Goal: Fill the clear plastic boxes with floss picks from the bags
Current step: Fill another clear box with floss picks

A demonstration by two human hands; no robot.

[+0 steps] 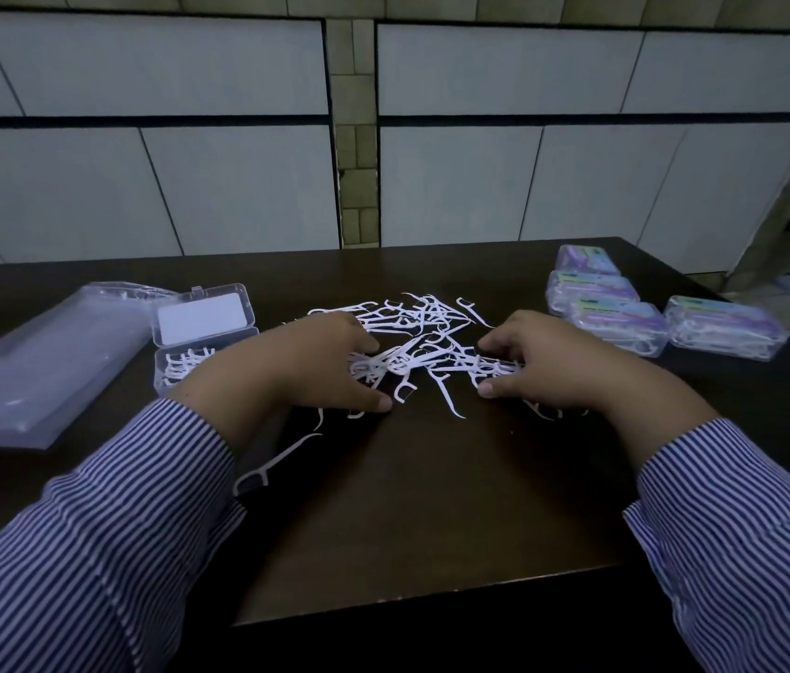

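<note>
Head view: both hands, left hand [315, 366] and right hand [548, 366], pinch floss picks [424, 332] mid-frame; labels on filled boxes [723, 327], upper right, unreadable.

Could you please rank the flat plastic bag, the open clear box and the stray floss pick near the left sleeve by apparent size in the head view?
1. flat plastic bag
2. open clear box
3. stray floss pick

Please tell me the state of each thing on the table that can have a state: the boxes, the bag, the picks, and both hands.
Open clear box: lid up, partly filled with picks.
Four boxes on the right: closed, filled.
Plastic bag: lying flat, looks nearly empty.
Floss picks: loose, scattered in a pile.
Left hand: gripping picks.
Right hand: gripping picks.
</note>
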